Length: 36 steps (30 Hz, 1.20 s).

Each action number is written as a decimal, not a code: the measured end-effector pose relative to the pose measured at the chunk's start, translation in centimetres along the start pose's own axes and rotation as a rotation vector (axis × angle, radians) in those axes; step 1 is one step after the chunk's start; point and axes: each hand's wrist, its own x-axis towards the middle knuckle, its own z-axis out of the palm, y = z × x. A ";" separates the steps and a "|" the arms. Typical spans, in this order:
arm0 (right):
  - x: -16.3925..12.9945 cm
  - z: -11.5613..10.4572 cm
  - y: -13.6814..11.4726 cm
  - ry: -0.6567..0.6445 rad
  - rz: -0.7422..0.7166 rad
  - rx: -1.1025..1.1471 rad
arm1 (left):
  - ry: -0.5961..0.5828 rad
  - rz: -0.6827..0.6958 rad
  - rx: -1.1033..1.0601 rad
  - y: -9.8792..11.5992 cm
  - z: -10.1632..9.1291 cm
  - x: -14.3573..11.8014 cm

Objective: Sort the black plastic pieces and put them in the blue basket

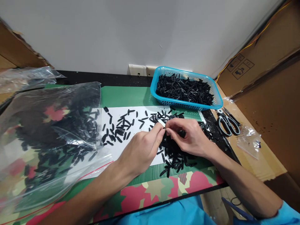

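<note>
My left hand and my right hand meet fingertip to fingertip over the middle of the table. Both are closed in a pinch on a tiny dark piece, mostly hidden by the fingers. A narrow pale strip shows just beyond my left fingertips; I cannot tell what it is. Beneath my hands lies a heap of small, slender black pieces. More loose black pieces are scattered to the left on a white sheet.
A blue plastic basket full of black pieces stands at the back. On the left lies a large clear zip bag with black pieces inside. Scissors and a small clear bag rest at the right, beside a cardboard wall.
</note>
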 end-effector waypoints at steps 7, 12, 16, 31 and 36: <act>-0.3 1.3 -0.1 0.058 -0.090 -0.156 | 0.000 -0.082 -0.115 0.2 0.3 -0.1; -0.1 1.4 -0.3 0.050 -0.039 -0.063 | -0.005 -0.120 -0.235 0.2 0.4 -0.2; 0.0 1.3 -0.5 0.067 -0.017 -0.032 | 0.003 -0.105 -0.249 0.2 0.4 -0.3; 0.2 0.8 -0.4 0.151 0.082 -0.019 | 0.040 0.012 -0.143 0.0 0.5 -0.5; 0.1 0.1 -0.7 0.183 0.125 0.181 | 0.091 0.036 -0.269 0.1 0.5 -0.8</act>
